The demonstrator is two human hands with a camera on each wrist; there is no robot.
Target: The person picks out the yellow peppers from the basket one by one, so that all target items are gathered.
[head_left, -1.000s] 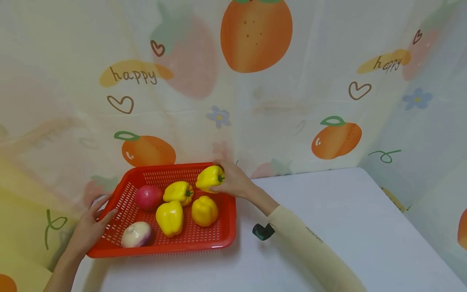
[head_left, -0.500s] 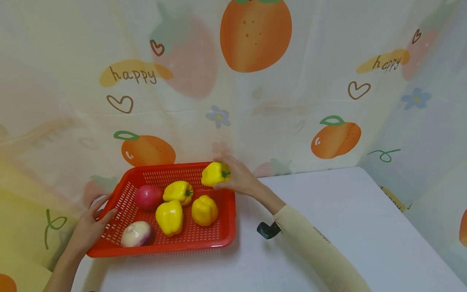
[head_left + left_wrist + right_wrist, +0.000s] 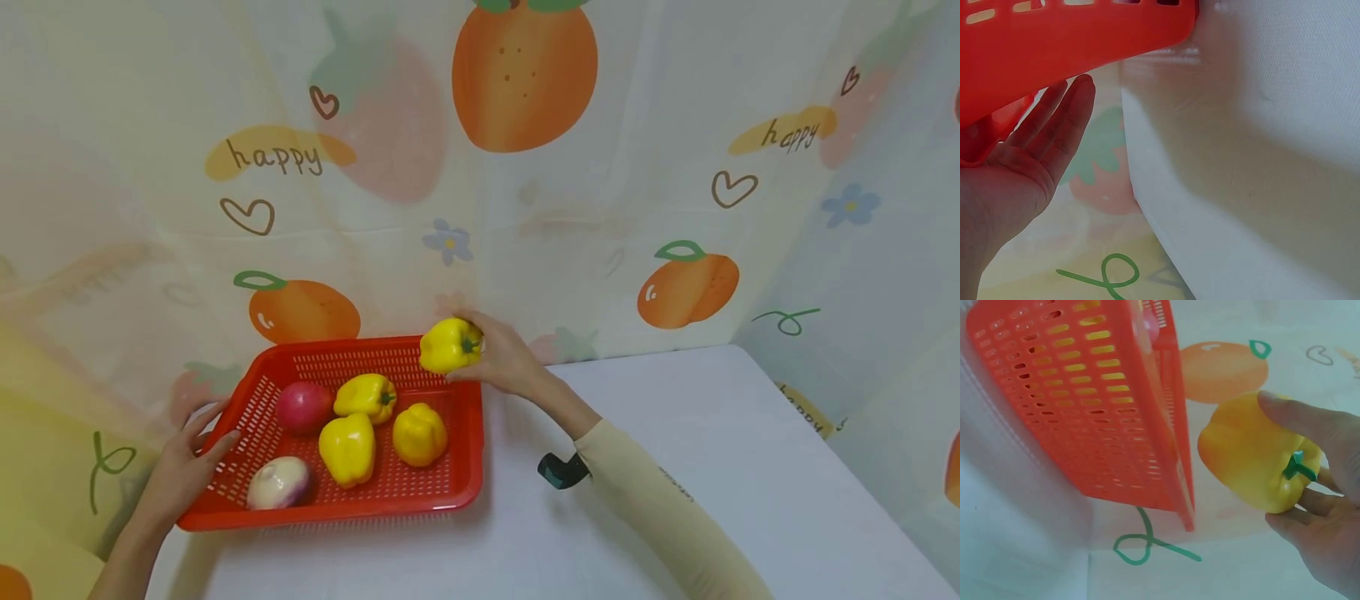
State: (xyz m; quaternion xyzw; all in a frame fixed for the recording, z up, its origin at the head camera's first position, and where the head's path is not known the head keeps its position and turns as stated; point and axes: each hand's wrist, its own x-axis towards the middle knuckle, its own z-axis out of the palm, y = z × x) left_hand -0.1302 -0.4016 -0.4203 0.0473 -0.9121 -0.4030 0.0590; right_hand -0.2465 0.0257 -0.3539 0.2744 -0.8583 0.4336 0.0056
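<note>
A yellow bell pepper (image 3: 446, 347) with a green stem is in my right hand (image 3: 508, 358), pinched between thumb and fingers over the back right corner of the red plastic basket (image 3: 375, 507). In the right wrist view the held pepper (image 3: 1247, 450) is just outside the basket wall (image 3: 1094, 394), apart from it. My left hand (image 3: 180, 475) holds the basket's left rim, thumb over the edge; its fingers (image 3: 1072, 122) lie against the outer wall. Inside sit three more yellow peppers (image 3: 348, 450), a round dark pink fruit (image 3: 303, 407) and a white-and-purple onion (image 3: 278, 482).
The basket stands on a white table (image 3: 675, 467), near its back left edge. Behind hangs a pale curtain (image 3: 570, 208) printed with fruit, hearts and words. A dark object (image 3: 562, 472) sits at my right wrist.
My right hand has moved the pepper up and to the right, toward the basket's back right corner. The left hand and the basket have stayed in place.
</note>
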